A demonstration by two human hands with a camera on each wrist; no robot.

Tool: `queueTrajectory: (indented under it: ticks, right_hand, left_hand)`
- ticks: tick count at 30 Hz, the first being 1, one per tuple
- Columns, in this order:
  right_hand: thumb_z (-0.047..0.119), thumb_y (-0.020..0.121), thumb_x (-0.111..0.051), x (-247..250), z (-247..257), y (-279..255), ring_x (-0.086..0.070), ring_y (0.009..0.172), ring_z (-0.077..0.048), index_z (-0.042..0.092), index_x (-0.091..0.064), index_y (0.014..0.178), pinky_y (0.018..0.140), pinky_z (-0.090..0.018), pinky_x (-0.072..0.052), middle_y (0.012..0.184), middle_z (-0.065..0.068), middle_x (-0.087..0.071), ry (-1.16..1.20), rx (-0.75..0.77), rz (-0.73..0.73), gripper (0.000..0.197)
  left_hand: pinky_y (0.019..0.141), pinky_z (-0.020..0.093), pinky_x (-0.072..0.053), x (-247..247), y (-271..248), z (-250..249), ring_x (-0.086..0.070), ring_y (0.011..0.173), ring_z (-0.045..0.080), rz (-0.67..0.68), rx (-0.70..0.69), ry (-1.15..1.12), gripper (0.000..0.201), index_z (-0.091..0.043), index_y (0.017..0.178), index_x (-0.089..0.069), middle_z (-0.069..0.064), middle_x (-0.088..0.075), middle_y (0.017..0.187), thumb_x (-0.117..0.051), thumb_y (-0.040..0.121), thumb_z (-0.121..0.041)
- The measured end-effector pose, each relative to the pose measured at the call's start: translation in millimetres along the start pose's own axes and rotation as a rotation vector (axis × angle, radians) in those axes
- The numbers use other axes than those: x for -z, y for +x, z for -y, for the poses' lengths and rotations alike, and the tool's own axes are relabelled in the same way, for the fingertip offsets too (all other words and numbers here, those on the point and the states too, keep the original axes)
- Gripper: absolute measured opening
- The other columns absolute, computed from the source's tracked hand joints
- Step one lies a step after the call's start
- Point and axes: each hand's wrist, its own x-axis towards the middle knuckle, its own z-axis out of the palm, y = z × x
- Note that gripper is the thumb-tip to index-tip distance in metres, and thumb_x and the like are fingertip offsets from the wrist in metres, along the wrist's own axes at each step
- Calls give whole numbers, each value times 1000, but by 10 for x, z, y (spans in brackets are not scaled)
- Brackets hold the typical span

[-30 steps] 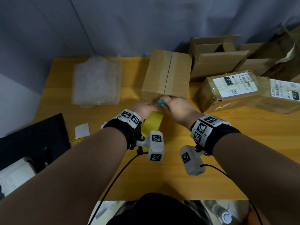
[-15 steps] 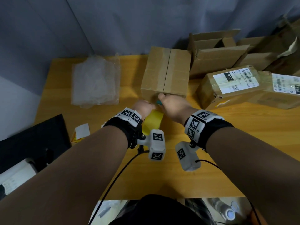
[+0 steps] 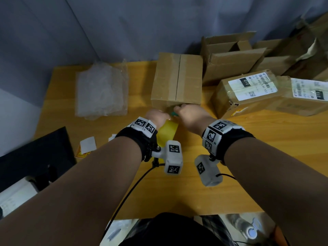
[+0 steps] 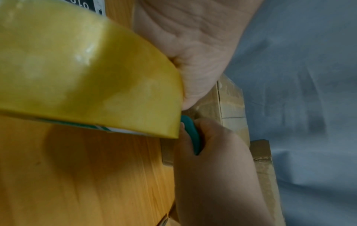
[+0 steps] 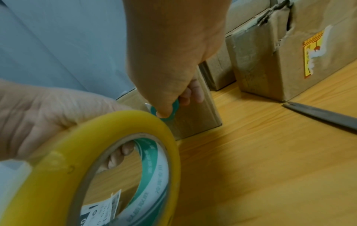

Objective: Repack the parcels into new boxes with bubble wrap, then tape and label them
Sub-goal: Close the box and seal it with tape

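box [image 3: 176, 80] sits shut at 12 o'clock on table [image 3: 266, 139] | left hand [image 3: 156, 117] wraps round yellow tape roll [image 5: 108, 160], at 6 o'clock of box | right hand [image 3: 190, 115] pinches teal cutter [image 5: 168, 110] against box front

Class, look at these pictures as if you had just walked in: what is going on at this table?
A person is taping a closed cardboard box on a wooden table. The left hand holds a yellow tape roll at the box's near face, fingers through its core. The right hand grips a small teal tool against the same face. Labelled parcels and bubble wrap lie nearby.
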Motion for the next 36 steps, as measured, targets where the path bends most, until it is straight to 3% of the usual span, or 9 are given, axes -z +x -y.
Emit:
queueTrajectory:
  ticks: [4,9,13,17,21,26,36]
  right_hand:
    - [9,97,-43,0,-18,-26,-58,104,-30,11,-50,123,78,-35,-45,117,-13,-58,-8,-2,0,27]
    - [12,99,-41,-47,-102,-144,-55,113,-28,13,-45,133,88,-34,-44,127,-12,-54,41,-25,-5,34]
    - [21,102,-36,-34,-160,-209,-54,112,-28,13,-47,128,87,-34,-43,125,-12,-55,54,-17,-34,29]
    - [17,100,-40,7,-18,-110,-57,108,-32,13,-48,128,85,-36,-47,123,-13,-56,48,29,-65,30]
    - [7,97,-43,15,67,-65,-58,106,-30,13,-48,130,84,-38,-49,121,-12,-56,24,27,-31,35]
    - [3,96,-39,35,84,-59,-57,109,-31,11,-46,133,85,-38,-47,122,-13,-55,-15,42,-13,39]
    - [12,98,-43,-102,-47,-76,-57,107,-31,15,-47,128,84,-38,-48,119,-12,-56,-14,-5,-16,30]
  left_hand:
    - [101,39,-43,-13,-5,9,-54,117,32,-12,8,1,41,1,122,-59,18,-58,127,-62,89,-22]
    - [97,38,-46,61,-7,153,-54,119,34,-49,-10,-72,40,2,125,-56,19,-57,129,-56,93,-21]
    - [72,28,-47,81,-43,183,-56,117,32,-22,-28,-72,37,0,123,-58,17,-59,127,-59,92,-19]
    - [89,33,-48,52,-99,150,-61,106,30,-34,-29,-72,33,-3,114,-65,16,-65,117,-65,87,-23]
    - [94,32,-42,38,-145,140,-56,113,30,-39,-29,-38,36,0,119,-62,16,-60,124,-61,90,-21]
    - [94,30,-41,19,-176,138,-54,117,27,-33,-34,-44,35,-4,121,-61,11,-57,130,-60,91,-21]
    - [96,37,-47,17,-158,167,-59,109,31,-59,0,-92,37,0,119,-61,18,-61,121,-61,90,-22]
